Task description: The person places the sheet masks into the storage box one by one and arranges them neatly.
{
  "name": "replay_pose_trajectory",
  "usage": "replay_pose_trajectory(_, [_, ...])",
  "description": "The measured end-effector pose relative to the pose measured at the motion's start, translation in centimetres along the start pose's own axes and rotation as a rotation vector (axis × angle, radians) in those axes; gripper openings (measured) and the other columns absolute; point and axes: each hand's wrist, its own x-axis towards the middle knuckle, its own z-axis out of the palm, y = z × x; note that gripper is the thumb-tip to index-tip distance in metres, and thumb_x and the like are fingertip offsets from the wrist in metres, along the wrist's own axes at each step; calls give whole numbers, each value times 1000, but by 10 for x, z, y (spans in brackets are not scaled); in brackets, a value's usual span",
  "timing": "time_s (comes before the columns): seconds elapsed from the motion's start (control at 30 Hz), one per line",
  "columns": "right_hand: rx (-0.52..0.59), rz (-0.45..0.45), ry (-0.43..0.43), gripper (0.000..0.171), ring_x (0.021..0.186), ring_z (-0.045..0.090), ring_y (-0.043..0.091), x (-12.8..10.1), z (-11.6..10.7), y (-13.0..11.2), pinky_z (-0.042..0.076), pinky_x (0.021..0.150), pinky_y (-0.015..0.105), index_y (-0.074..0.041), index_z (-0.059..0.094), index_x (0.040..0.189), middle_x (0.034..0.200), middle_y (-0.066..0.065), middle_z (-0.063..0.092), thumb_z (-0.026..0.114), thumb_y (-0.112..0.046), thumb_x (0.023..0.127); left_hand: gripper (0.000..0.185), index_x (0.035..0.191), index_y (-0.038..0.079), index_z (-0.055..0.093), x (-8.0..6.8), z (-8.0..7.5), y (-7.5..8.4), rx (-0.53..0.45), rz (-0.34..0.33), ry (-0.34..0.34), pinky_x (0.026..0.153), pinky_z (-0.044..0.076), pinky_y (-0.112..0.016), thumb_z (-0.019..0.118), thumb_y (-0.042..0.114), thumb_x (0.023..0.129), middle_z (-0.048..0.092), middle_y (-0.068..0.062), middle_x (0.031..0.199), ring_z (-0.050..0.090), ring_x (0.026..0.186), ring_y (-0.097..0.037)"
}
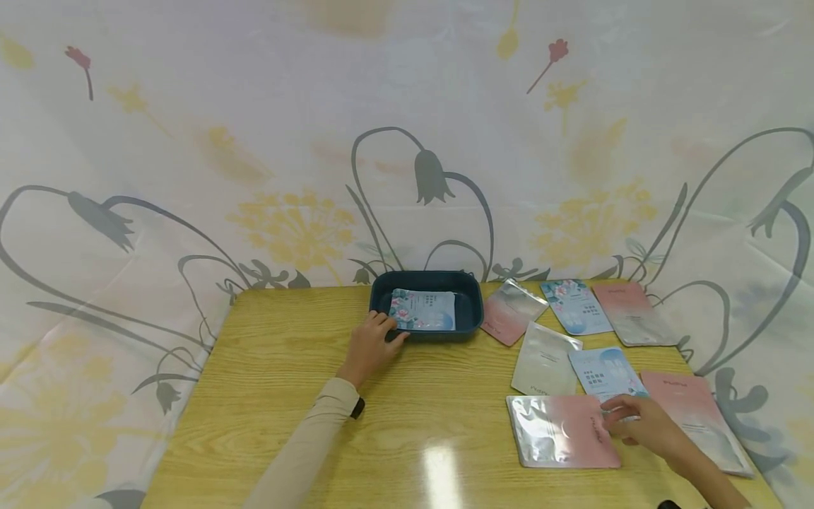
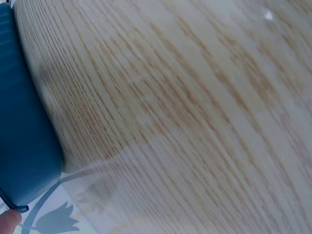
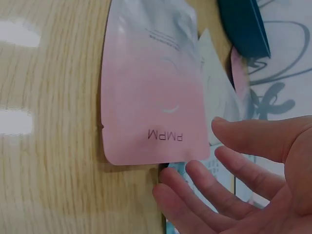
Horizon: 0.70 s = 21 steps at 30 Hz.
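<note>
A dark blue plastic basin (image 1: pixel 425 337) stands at the back middle of the table, with a blue floral sachet (image 1: pixel 439 314) lying flat inside. My left hand (image 1: pixel 371 348) grips its front left corner; in the left wrist view only a fingertip (image 2: pixel 9 222) shows against the rim. By the near right side, my right hand (image 1: pixel 642 422) hovers at the end of a pink and silver sheet-mask pouch (image 1: pixel 553 431). The right wrist view shows its fingers (image 3: pixel 204 183) spread and slightly bent, holding nothing, beside the pouch's lettered end.
Right of the basin lie a tilted pink pouch (image 1: pixel 509 314), a pale pouch (image 1: pixel 545 359), two blue floral sachets (image 1: pixel 577 306) and more pink pouches (image 1: pixel 632 311). A floral cloth (image 1: pixel 407 141) hangs behind the wooden table (image 1: pixel 280 332).
</note>
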Motion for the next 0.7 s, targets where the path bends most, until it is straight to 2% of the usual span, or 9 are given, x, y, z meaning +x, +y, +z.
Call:
replay_pose_trajectory(0.3, [-8,60,121,36,63,51,19,-1,13,12,46,54,32,6,54,104,85,11,53,66,-10,73,24,73,12,61,-1,0,0,-15,-19,-14,53,41,-25,73,32,69,51,1,69,43,61,-15])
replay_pose_trajectory(0.43, [-74,70,193,41,64,50,18,0,20,14,44,52,30,4,55,99,83,9,53,73,-16,67,24,72,13,61,-2,0,1,-10,-23,-5,51,41,-25,73,33,69,51,1,69,42,61,-15])
replay_pose_trajectory(0.53, [-166,71,246,46,70,50,19,0,26,13,43,54,30,1,57,94,82,8,55,78,-22,61,25,72,13,60,-2,1,2,-2,-27,-3,50,41,-25,73,34,69,51,1,69,42,61,-15])
replay_pose_trajectory(0.7, [-285,28,327,41,71,53,23,-3,35,8,41,56,33,-1,59,87,78,8,57,79,-18,55,25,72,14,60,-1,2,1,-3,-34,-12,50,40,-25,72,34,70,51,1,69,42,61,-15])
